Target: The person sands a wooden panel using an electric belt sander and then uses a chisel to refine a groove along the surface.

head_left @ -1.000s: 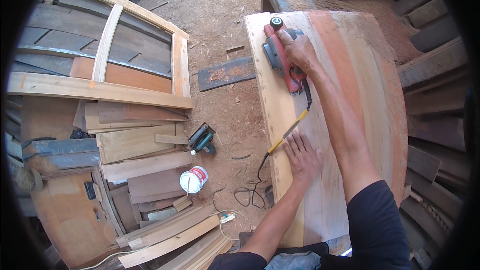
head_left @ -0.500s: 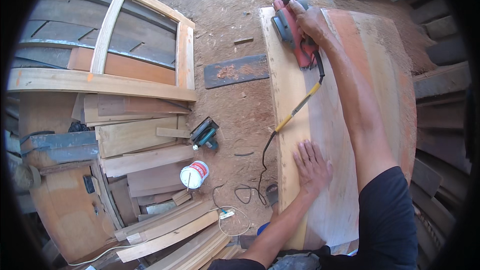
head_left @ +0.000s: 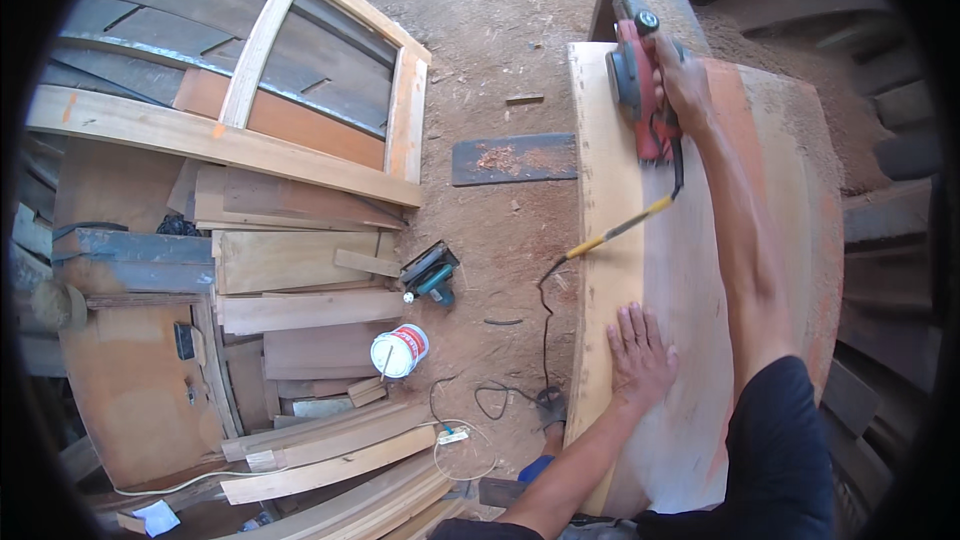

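A wide wooden panel (head_left: 680,340) of light and reddish boards stretches away in front of me. At its far left end sits a red belt sander (head_left: 652,130) with a grey side, its nose reaching past the panel's far edge. My right hand (head_left: 682,90) is closed around the sander's handle, with the arm stretched forward. A black cord with a yellow wrapped section (head_left: 620,227) runs from the sander's rear over the panel's left edge to the floor. Much nearer, my left hand (head_left: 642,360) lies flat on the panel, fingers spread, holding nothing.
Left of the panel, the dusty floor holds a dark plank (head_left: 515,160), a teal power tool (head_left: 432,275), a white-and-red bucket (head_left: 400,351) and a power strip (head_left: 453,436). Stacked boards (head_left: 310,315) and a wooden frame (head_left: 235,145) fill the left side. Timber lies along the right.
The whole view has shifted, so the scene sits farther right and mostly lower. On the panel, the sander is slightly farther from the left edge; my left hand stays in about the same place.
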Motion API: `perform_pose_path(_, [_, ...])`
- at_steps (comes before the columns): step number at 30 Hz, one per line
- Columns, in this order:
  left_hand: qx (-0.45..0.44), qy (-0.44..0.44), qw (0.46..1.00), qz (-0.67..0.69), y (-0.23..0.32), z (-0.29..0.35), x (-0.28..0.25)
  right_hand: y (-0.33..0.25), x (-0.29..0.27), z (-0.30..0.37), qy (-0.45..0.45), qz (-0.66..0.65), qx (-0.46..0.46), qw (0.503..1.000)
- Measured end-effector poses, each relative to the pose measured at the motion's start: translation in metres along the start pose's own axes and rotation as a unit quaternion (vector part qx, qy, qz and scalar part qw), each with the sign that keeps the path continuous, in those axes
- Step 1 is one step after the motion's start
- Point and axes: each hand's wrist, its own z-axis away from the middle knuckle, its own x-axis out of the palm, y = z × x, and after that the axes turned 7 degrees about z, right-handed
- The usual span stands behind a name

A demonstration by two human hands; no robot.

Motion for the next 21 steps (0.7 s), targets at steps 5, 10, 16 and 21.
perform_pose_path(5, [-0.01,-0.038,0.999,0.001,0.003,-0.003,-0.012,0.003,-0.05,0.166,-0.006,-0.094,0.048,0.994])
perform_pose_path(10, [-0.02,-0.062,0.997,-0.033,0.011,0.0,-0.012,0.005,-0.1,0.314,0.035,-0.064,0.092,0.993])
perform_pose_path(16, [0.071,0.054,0.983,-0.16,-0.007,0.004,0.024,0.014,-0.114,0.45,0.092,-0.103,0.122,0.983])
perform_pose_path(21, [0.223,-0.022,0.968,-0.115,-0.033,0.065,0.018,0.014,-0.122,0.533,0.094,-0.109,0.135,0.98])
